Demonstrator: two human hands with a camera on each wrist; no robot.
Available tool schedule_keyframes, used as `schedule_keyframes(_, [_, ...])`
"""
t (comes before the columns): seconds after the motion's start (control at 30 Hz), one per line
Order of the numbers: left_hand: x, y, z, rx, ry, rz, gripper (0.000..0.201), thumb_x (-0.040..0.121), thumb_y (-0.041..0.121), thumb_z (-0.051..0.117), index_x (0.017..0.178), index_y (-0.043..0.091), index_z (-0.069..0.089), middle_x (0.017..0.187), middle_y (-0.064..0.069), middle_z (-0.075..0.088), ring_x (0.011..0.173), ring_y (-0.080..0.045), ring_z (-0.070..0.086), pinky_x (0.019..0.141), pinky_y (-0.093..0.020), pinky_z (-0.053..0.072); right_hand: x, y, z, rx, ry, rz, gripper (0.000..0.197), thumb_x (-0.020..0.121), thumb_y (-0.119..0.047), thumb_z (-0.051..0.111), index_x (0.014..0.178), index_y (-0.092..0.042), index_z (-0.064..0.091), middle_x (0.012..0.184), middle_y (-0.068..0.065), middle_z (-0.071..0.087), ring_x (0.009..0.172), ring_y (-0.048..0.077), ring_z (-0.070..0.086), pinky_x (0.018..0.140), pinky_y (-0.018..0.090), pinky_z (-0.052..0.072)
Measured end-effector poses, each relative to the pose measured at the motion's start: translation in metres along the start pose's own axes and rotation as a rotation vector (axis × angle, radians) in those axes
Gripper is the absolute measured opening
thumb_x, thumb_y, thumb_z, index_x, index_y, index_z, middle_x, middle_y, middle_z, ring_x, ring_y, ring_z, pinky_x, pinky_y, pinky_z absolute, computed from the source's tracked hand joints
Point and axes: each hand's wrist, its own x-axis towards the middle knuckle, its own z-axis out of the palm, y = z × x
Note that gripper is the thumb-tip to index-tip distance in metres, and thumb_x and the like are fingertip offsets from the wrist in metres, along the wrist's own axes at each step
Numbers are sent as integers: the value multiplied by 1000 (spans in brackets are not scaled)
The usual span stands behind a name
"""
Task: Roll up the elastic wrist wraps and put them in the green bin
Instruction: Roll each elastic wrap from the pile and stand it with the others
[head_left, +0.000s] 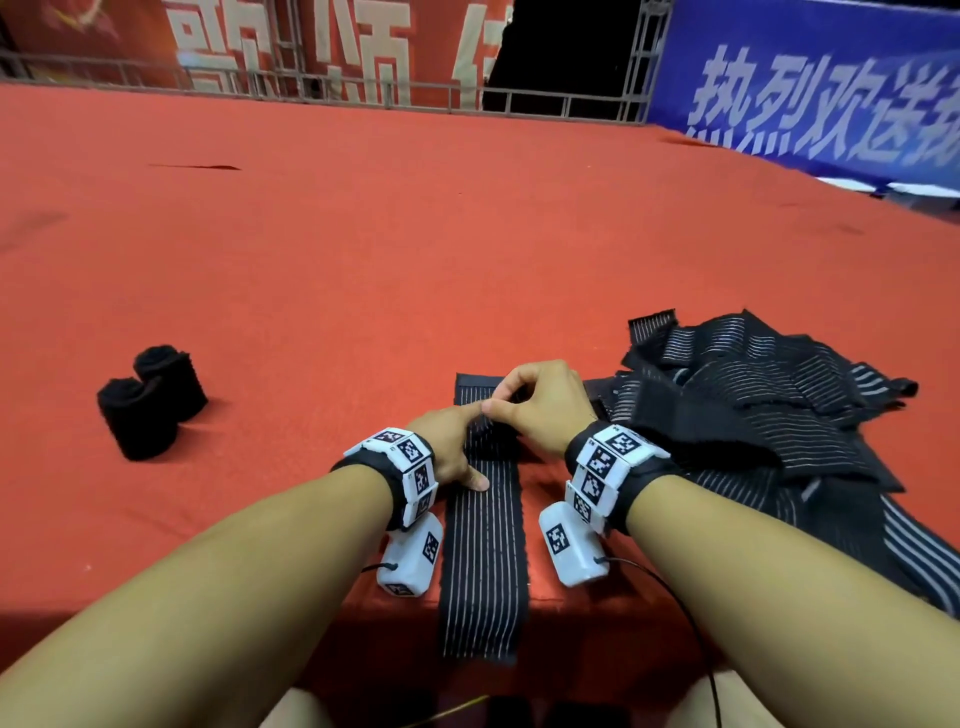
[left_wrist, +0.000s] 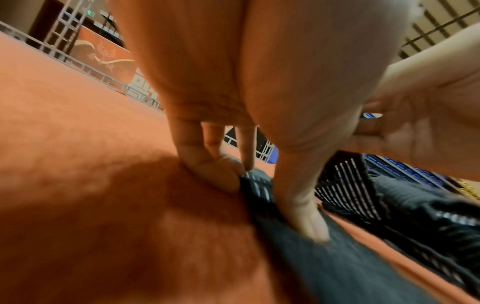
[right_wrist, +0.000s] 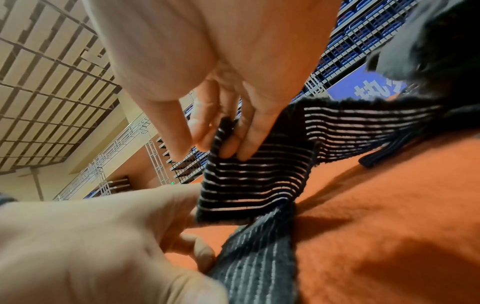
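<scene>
Near the table's front edge, left hand (head_left: 457, 452) pins the limp wrap (head_left: 483, 566); right hand (head_left: 545, 405) pinches its folded far end, best rolled from there.

We find one wrap (head_left: 483, 545) lying flat on the table (head_left: 363, 260), running away from the near edge and overhanging it. Our left hand (head_left: 457, 452) rests on its left side, our right hand (head_left: 545, 405) at its far part. A pile of wraps (head_left: 753, 415) lies to the right. Two rolled wraps (head_left: 150, 400) stand side by side, touching, well to the left.
</scene>
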Motion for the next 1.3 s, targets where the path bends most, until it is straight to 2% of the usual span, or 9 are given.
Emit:
schedule_keyframes(0.2, [-9,16,2,-261,361,18,24,95,35,64,118,41,66,110,7,72,108,-22,65,85,-31,48,-3,6,-9,159,30,26,22,77,-31,82,62,-26,67,64,-4,71,59,8,64,63,32,54])
schedule_keyframes(0.43, [-15,34,-7,-381,430,-46,20,99,20,51,86,31,61,84,1,70,88,-29,68,80,-41,55,-2,45,-24,176,137,305,41,78,-65,65,99,-29,66,109,5,70,100,25,70,95,49,55])
schedule_keyframes(0.53, [-18,31,-12,-485,511,-58,21,98,16,49,83,28,58,80,-3,69,83,-33,69,77,-46,57,-6,68,-37,-48,6,408,47,97,-50,56,124,-12,62,125,9,65,120,32,59,102,40,44])
schedule_keyframes(0.63, [-24,30,-21,-668,651,-70,27,96,14,46,80,32,59,79,-6,67,74,-32,70,69,-50,62,-8,87,-44,-130,-34,448,45,97,-51,55,118,-13,61,121,9,63,122,35,58,95,38,41])
schedule_keyframes(0.8, [-39,32,-47,-974,814,-33,29,102,10,43,83,24,60,89,-3,64,80,-16,65,65,-35,63,-7,91,-52,-130,-60,520,52,97,-48,56,130,-8,62,134,15,62,122,34,57,106,41,41])
schedule_keyframes(0.9, [-47,28,-54,-975,804,45,26,102,8,44,85,20,59,92,-4,65,84,-16,66,64,-32,62,-8,72,-49,-178,-48,523,55,94,-49,61,135,-11,59,138,12,59,128,35,54,108,40,40])
schedule_keyframes(1.0, [-51,26,-52,-903,752,140,20,98,7,49,83,16,59,84,-3,63,78,-16,64,67,-37,61,-9,35,-41,-186,79,384,55,93,-64,52,109,-15,71,107,9,71,107,30,64,101,46,46])
schedule_keyframes(1.13, [-55,26,-42,-625,612,250,29,70,30,55,85,9,67,77,-12,67,75,-15,59,80,-54,56,-11,-25,-33,527,-42,356,68,91,-69,53,109,-6,68,92,7,73,79,22,70,77,39,55])
schedule_keyframes(1.3, [-73,39,-39,-499,405,405,33,67,17,59,95,9,75,102,13,75,97,-6,68,89,-36,54,-19,-60,-42,848,-283,251,46,78,-53,66,95,-11,71,83,7,71,67,16,67,65,28,55])
